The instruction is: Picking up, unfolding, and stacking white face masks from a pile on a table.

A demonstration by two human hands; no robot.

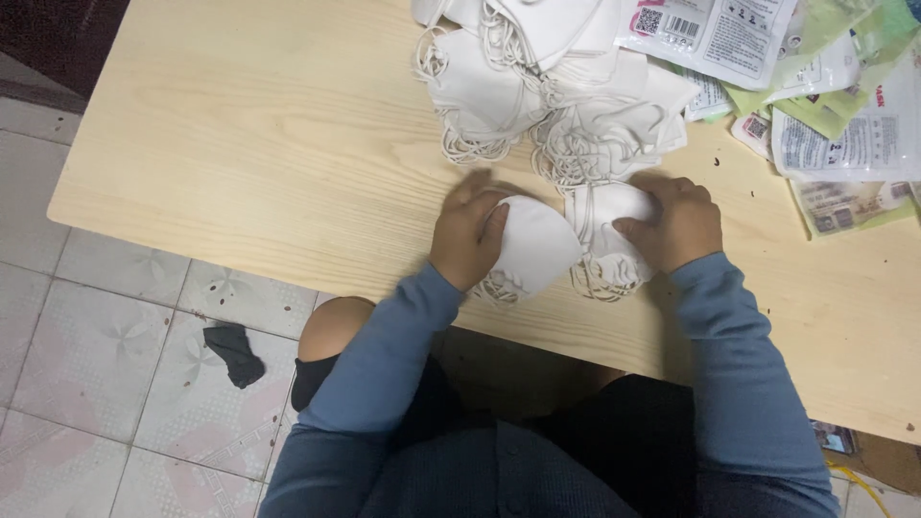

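My left hand [467, 230] grips the left side of a white folded face mask [537, 249] that lies near the front edge of the pale wooden table [259, 144]. My right hand [676, 223] presses on a second white mask [609, 216] with its elastic loops bunched under it. The two masks touch each other between my hands. Both arms wear blue sleeves.
A heap of white masks with tangled ear loops [547, 86] lies just beyond my hands. Printed plastic packets, white and green [825, 86], cover the table's far right. A dark cloth scrap [235, 353] lies on the tiled floor at the left.
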